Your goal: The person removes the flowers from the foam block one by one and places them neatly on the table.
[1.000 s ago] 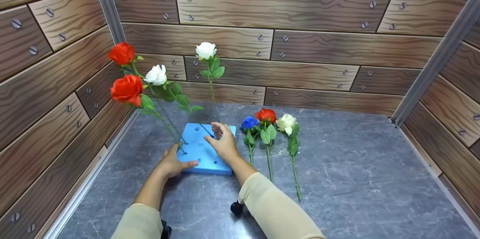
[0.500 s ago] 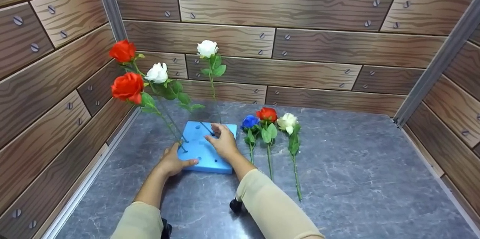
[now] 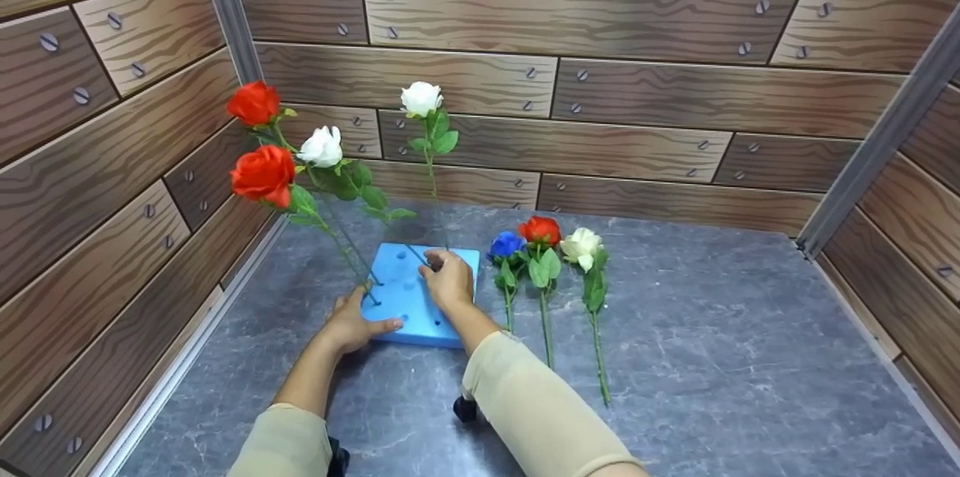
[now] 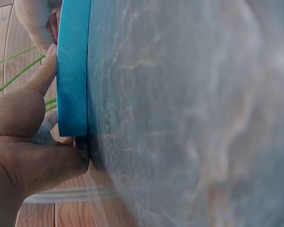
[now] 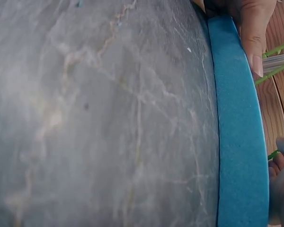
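Note:
A blue foam block (image 3: pixel 409 304) with several holes lies on the table. My left hand (image 3: pixel 351 323) grips its near left corner, thumb on top and fingers along the side; the left wrist view shows this thumb (image 4: pixel 45 73) too. My right hand (image 3: pixel 451 283) is low over the block's right part, fingers curled in a pinch on a green stem (image 5: pixel 273 155). An upright white rose (image 3: pixel 421 100) has its stem running down behind that hand. Another white rose (image 3: pixel 321 147) and two red roses, one higher (image 3: pixel 253 103) and one lower (image 3: pixel 262 175), lean left from the block.
To the right of the block lie a blue rose (image 3: pixel 506 244), a red rose (image 3: pixel 540 230) and a cream rose (image 3: pixel 582 248), stems toward me. Wood-patterned walls (image 3: pixel 637 87) enclose the grey marbled table (image 3: pixel 712 334) at the back and sides.
The right hand's thumb and fingers, spread apart before, have come together at the stem. The left hand keeps its place on the block. The head view has shifted slightly.

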### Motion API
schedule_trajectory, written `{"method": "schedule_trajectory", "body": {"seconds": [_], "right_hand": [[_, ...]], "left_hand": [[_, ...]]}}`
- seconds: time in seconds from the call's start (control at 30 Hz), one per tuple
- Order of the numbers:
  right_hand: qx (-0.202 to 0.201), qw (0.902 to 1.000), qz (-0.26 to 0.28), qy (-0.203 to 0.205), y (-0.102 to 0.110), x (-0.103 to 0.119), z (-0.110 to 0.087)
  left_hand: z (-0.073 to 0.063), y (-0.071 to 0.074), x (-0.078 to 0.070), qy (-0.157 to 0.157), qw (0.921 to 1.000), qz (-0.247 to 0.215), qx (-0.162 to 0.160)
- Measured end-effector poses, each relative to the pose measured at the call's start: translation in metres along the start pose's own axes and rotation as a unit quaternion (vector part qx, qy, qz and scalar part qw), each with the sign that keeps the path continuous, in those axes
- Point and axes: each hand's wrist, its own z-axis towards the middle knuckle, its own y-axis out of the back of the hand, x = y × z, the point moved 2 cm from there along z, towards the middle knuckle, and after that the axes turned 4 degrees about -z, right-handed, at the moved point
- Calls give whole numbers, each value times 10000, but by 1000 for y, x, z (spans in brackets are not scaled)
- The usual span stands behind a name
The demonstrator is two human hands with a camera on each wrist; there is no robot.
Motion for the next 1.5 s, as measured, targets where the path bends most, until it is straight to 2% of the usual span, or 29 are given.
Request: {"method": "schedule_trajectory", "body": {"seconds": [0.2, 0.43, 0.6, 0.7, 0.97, 1.27, 1.5], "right_hand": [[-230, 9996, -128, -111, -2, 0, 0], [-255, 9992, -161, -247, -5, 0, 2], [-419, 9989, -68, -197, -4, 1, 2], [-506, 9987, 33, -107, -3, 0, 0], [-377, 9978, 521, -169, 0, -4, -3], [-740, 9927, 955, -24, 2, -2, -1], [-830, 9893, 1201, 15, 2, -5, -3]], "left_hand": [[0, -1, 0, -4, 10000, -8, -27], [1, 0, 0, -22, 10000, -7, -44], [1, 1, 0, -37, 9999, -79, -54], [1, 0, 0, 8, 10000, -73, -32], [2, -1, 0, 153, 9998, -64, 49], [4, 2, 0, 101, 9999, -90, 36], [1, 0, 0, 96, 9999, -46, 27]]}}
